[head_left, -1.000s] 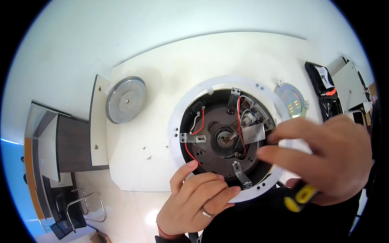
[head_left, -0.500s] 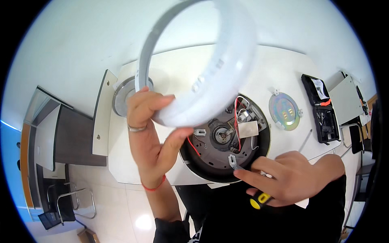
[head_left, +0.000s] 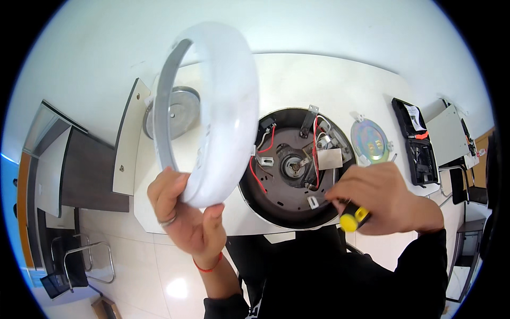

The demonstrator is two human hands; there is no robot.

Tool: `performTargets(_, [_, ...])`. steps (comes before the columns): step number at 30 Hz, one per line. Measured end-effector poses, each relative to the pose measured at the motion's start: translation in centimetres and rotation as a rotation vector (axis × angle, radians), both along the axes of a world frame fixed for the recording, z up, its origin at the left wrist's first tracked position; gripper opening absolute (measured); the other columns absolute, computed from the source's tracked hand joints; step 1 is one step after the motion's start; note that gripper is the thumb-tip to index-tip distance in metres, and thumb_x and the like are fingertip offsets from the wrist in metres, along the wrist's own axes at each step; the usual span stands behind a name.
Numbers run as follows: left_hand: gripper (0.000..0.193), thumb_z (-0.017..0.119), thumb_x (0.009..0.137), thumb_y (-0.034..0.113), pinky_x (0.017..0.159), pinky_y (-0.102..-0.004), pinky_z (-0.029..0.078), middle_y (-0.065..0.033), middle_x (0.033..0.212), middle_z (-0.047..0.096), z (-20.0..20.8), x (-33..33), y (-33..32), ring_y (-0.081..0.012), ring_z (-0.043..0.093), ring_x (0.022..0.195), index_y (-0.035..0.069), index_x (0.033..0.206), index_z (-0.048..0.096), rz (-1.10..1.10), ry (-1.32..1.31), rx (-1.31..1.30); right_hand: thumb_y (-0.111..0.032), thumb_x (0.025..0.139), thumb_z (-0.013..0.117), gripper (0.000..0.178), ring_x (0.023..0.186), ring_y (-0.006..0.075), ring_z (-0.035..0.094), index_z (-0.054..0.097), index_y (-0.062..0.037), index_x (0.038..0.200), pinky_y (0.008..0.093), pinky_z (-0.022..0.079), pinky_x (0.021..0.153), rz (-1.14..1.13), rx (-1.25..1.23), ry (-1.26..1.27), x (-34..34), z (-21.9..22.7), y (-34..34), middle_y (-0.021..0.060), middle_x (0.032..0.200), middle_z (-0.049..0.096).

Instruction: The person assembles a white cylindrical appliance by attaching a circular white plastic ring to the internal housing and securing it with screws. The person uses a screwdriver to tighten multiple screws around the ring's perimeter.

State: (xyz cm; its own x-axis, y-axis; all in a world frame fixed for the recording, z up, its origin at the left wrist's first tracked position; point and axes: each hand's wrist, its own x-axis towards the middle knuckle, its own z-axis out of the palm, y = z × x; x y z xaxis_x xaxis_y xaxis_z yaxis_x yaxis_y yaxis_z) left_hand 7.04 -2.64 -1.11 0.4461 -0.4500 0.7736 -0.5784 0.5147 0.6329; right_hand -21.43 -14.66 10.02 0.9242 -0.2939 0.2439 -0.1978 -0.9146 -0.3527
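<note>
My left hand (head_left: 188, 220) grips the lower rim of a white ring-shaped cover (head_left: 231, 117), raised on edge above the table's left part. My right hand (head_left: 390, 194) is closed around a screwdriver (head_left: 351, 217) with a yellow-and-black handle; its shaft points away past the hand. Beside that hand sits a round, dark appliance base (head_left: 287, 217), open side up. Inside it are red and white wires, a central round metal part (head_left: 294, 167) and a pale square plate (head_left: 329, 158). A small light bracket (head_left: 313, 202) stands near my right fingertips.
A white table (head_left: 313, 74) carries everything. At its left lies a round metal lid-like plate (head_left: 183, 109), partly behind the ring; at right lie an iridescent metal disc (head_left: 369, 141) and an open black tool case (head_left: 422, 159). A chair (head_left: 87, 260) stands at lower left.
The white ring has moved left and down and turned more edge-on, uncovering the back of the appliance base. My right hand has drawn back from the small bracket, still holding the screwdriver.
</note>
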Motion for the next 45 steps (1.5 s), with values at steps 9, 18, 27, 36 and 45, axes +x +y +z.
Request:
performTargets(9, [0.058,0.072,0.099,0.044,0.109,-0.0442,0.044,-0.0150,0.129,0.055,-0.6,0.1,5.5,-0.0298,0.055,0.125,0.004,0.137,0.054,0.208,0.027,-0.023,-0.001,0.079,0.077,0.020,0.073,0.0160,0.069,0.071,-0.0044,0.098,0.0272,0.053,0.069,-0.300,0.214,-0.296,0.9,2.4,-1.0,0.0063,0.082,0.072])
performTargets(18, [0.059,0.071,0.101,0.047,0.106,-0.0426,0.046,-0.0137,0.130,0.055,-1.3,-0.4,8.5,-0.0288,0.055,0.125,0.007,0.139,0.053,0.258,0.052,-0.019,-0.014,0.074,0.074,0.029,0.070,0.0387,0.066,0.070,0.0043,0.096,0.0420,0.054,0.067,-0.187,0.211,-0.033,6.1,-1.6,-0.5,0.0197,0.076,0.067])
performTargets(27, [0.058,0.068,0.103,0.047,0.109,-0.0443,0.044,-0.0148,0.131,0.054,-1.8,-0.2,10.0,-0.0300,0.054,0.127,0.006,0.141,0.050,0.270,-0.006,0.004,-0.012,0.072,0.073,0.026,0.067,0.0390,0.064,0.070,0.0023,0.093,0.0415,0.052,0.065,-0.214,0.152,-0.030,7.2,-1.9,-0.5,0.0195,0.073,0.064])
performTargets(36, [0.059,0.068,0.101,0.049,0.112,-0.0490,0.043,-0.0132,0.123,0.055,-1.4,-0.8,10.5,-0.0290,0.055,0.120,0.003,0.134,0.053,0.297,-0.023,0.017,-0.013,0.074,0.073,0.019,0.069,0.0389,0.065,0.068,-0.0011,0.088,0.0435,0.051,0.064,-0.256,0.139,0.030,7.1,-1.7,0.2,0.0177,0.073,0.065])
performTargets(45, [0.055,0.066,0.101,0.050,0.113,-0.0532,0.042,-0.0109,0.115,0.057,-0.6,-2.0,10.5,-0.0273,0.057,0.111,0.003,0.129,0.055,0.290,-0.036,-0.014,-0.014,0.079,0.076,0.024,0.083,0.0369,0.072,0.067,-0.0037,0.099,0.0454,0.055,0.073,-0.201,0.062,0.157,7.1,-1.8,3.0,0.0147,0.087,0.073])
